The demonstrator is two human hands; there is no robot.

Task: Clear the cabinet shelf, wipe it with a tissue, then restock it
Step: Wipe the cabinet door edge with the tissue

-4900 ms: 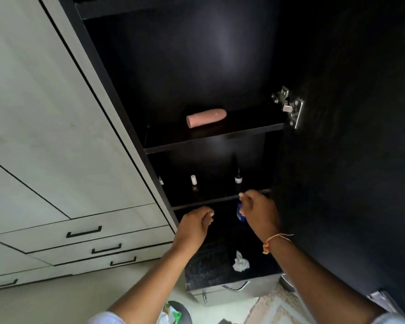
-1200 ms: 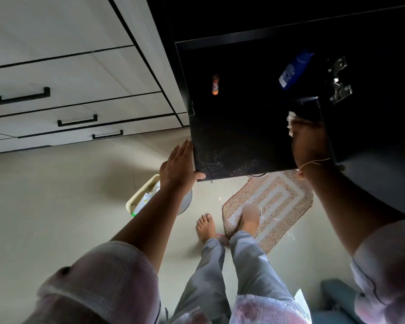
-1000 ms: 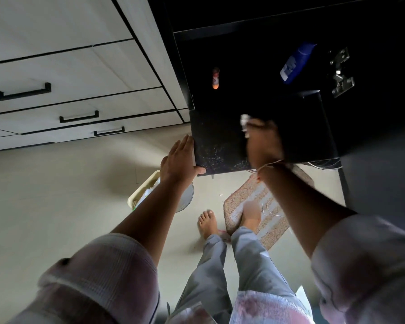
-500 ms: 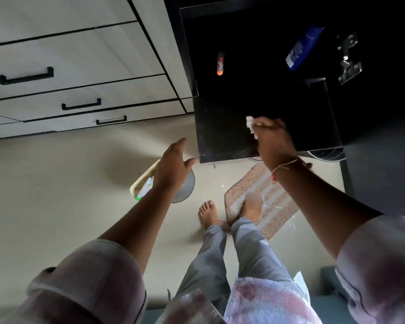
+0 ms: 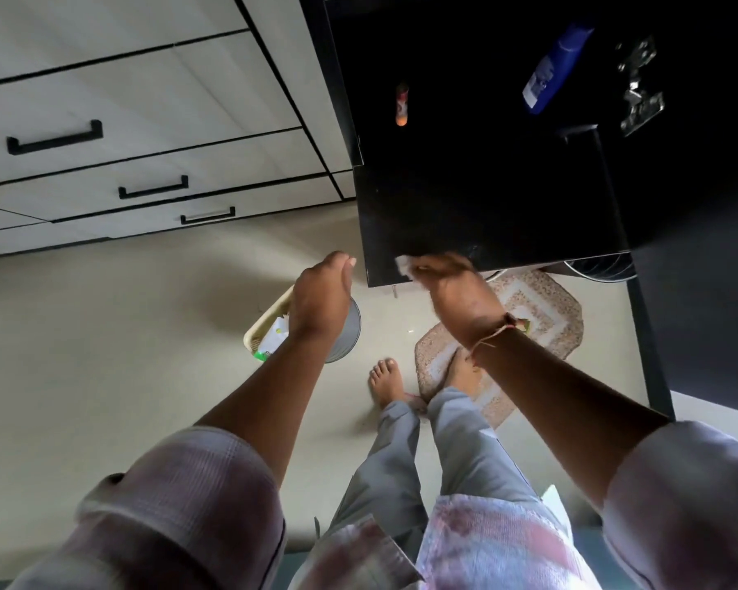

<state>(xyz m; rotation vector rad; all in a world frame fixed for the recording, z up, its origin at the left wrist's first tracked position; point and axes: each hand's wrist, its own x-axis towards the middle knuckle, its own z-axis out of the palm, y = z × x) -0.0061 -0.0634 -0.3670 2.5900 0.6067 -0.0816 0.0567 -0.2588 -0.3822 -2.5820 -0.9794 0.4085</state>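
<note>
The dark cabinet shelf point(image 5: 486, 215) juts out at the top right. My right hand point(image 5: 456, 291) presses a white tissue point(image 5: 403, 264) on the shelf's front edge, near its left corner. My left hand point(image 5: 322, 295) hovers just left of that corner, fingers curled together, holding nothing that I can see. Deeper on the shelf lie a small orange tube point(image 5: 402, 105) and a blue bottle point(image 5: 552, 70).
A beige waste bin point(image 5: 269, 330) with wrappers stands on the floor under my left hand. A patterned mat point(image 5: 533, 308) lies under the shelf by my bare feet. White drawers with black handles point(image 5: 154, 191) fill the left. The open dark door point(image 5: 699, 291) is on the right.
My right hand has dragged the tissue forward to the shelf's front edge. My left hand has let go of the shelf's corner and curled below it. The camera tilted down earlier.
</note>
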